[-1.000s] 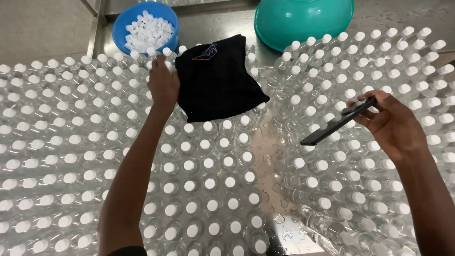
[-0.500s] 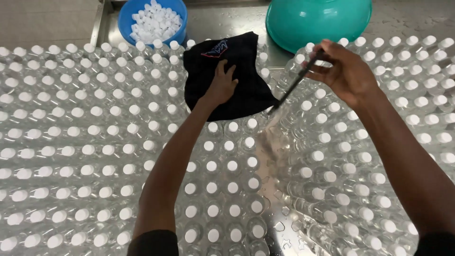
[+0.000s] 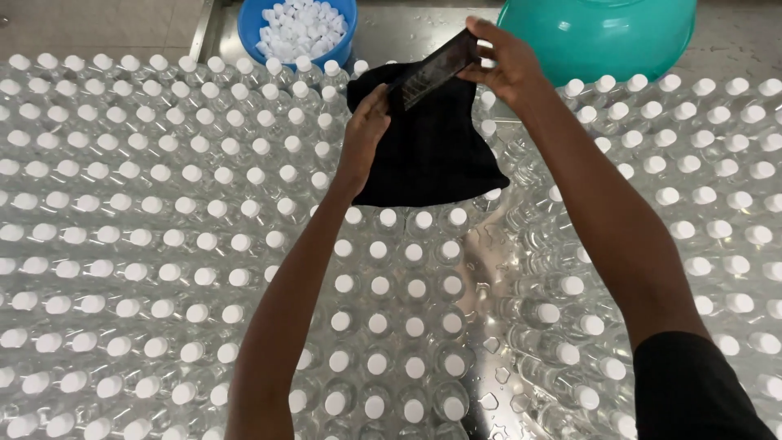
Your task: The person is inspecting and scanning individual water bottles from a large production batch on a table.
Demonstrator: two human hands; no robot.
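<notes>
Head view, looking down: my right hand (image 3: 503,63) pinches one end of a flat black rectangular object (image 3: 434,68), thumb and fingers closed on it. It slants down to the left, above the upper edge of a crumpled black cloth (image 3: 432,147). My left hand (image 3: 364,134) rests on that cloth, fingers curled at its upper left part just below the lower end of the flat object. Whether they actually pinch the fabric I cannot tell. The cloth lies spread over the white caps of the clear plastic bottles (image 3: 379,285), which stand packed in rows across nearly the whole surface. To the right of the cloth, a strip of wet metal tabletop (image 3: 489,244) shows between the bottles.

Half a second ago my right hand held the flat object over the bottles to the right of the cloth; now it has come left, and the object sits above the cloth's top edge, close to my left hand. My left hand has stayed on the cloth, though it now lies nearer the upper left corner than the middle.

Beyond the cloth, a round blue plastic bowl filled with loose white caps (image 3: 298,24) stands at the far edge, and a teal plastic basin (image 3: 599,37) stands just behind my right hand.
</notes>
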